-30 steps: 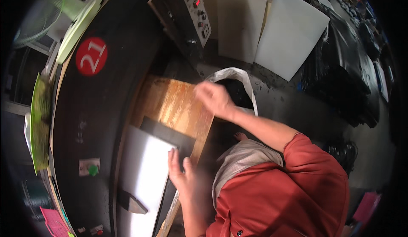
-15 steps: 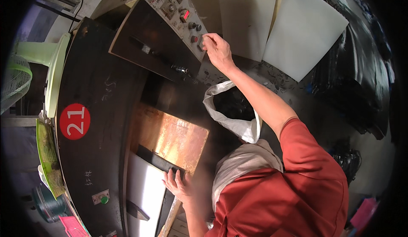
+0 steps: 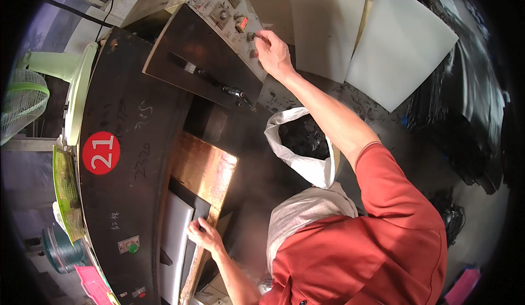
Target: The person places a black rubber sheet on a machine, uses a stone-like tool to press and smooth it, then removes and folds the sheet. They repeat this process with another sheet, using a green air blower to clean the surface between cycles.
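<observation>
My right hand [image 3: 273,55] reaches to the control panel [image 3: 221,18] of a dark machine, its fingers closed at a small dark knob [image 3: 252,36] near the panel's edge. The fingers partly cover that knob. Lower down, my left hand [image 3: 205,235] curls over the edge of a dark flat sheet [image 3: 188,195], the thumb and fingertips on it. Beside this sheet lies a white board [image 3: 176,231], under the machine's long black head [image 3: 123,195]. A worn coppery plate [image 3: 210,165] juts out past the sheet's far end.
An open white sack [image 3: 279,139] of black scraps stands on the floor ahead of me. White boards [image 3: 402,45] lean at the far right near stacked black sheets [image 3: 465,103]. To the left are a green fan [image 3: 27,97] and a green basket [image 3: 65,190].
My right hand has moved up the panel from its lower end to the knob. My left hand has shifted left and its fingers have curled in. The coppery plate juts out less.
</observation>
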Tool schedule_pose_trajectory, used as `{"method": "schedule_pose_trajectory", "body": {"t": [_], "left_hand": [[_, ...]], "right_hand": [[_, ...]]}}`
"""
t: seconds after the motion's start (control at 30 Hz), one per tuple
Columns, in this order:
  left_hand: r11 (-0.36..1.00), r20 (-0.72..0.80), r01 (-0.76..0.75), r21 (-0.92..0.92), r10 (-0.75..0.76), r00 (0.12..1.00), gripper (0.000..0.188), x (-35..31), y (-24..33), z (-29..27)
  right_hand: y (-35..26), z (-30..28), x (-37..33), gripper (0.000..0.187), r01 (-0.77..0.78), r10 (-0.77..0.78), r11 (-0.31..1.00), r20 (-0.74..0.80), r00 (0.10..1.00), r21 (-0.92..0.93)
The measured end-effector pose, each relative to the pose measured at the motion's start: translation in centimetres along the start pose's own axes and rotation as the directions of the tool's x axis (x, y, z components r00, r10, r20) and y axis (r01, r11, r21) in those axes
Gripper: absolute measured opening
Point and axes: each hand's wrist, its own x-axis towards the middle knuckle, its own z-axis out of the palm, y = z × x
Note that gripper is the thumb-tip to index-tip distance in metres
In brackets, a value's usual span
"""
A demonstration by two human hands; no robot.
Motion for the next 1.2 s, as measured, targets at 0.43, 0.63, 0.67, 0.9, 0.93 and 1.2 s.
{"method": "schedule_pose_trajectory", "body": {"t": [0.43, 0.63, 0.67, 0.9, 0.93, 1.2], "left_hand": [[0.967, -0.057, -0.052, 0.251, 0.068, 0.996, 0.019, 3.4, -5.8, 2.3], [0.942, -0.102, -0.147, 0.303, 0.185, 0.977, 0.019, 4.0, -6.4, 3.0], [0.943, -0.106, -0.137, 0.304, 0.176, 0.979, 0.019, 4.0, -6.4, 3.1], [0.987, -0.14, -0.09, 0.135, 0.109, 0.984, 0.024, 4.0, -5.7, 2.1], [0.988, -0.15, -0.1, 0.116, 0.117, 0.982, 0.027, 3.9, -5.6, 1.8], [0.96, -0.081, -0.152, 0.236, 0.176, 0.981, 0.021, 3.5, -5.5, 1.5]], "right_hand": [[0.9, -0.7, -8.1, 0.035, -0.021, 0.067, 0.994, 0.45, 0.891, -0.107], [0.4, -0.2, -10.7, 0.027, -0.151, 0.182, 0.983, 0.66, 0.729, -0.104], [0.2, 0.1, -11.2, 0.03, -0.216, 0.168, 0.976, 0.662, 0.73, -0.01], [0.4, 1.7, -10.9, 0.028, -0.22, 0.218, 0.973, 0.594, 0.774, -0.071], [0.6, 1.7, -10.7, 0.027, -0.189, 0.177, 0.981, 0.596, 0.784, -0.043], [2.3, -2.3, -1.6, 0.038, 0.024, -0.015, 0.958, 0.036, 0.999, -0.286]]}}
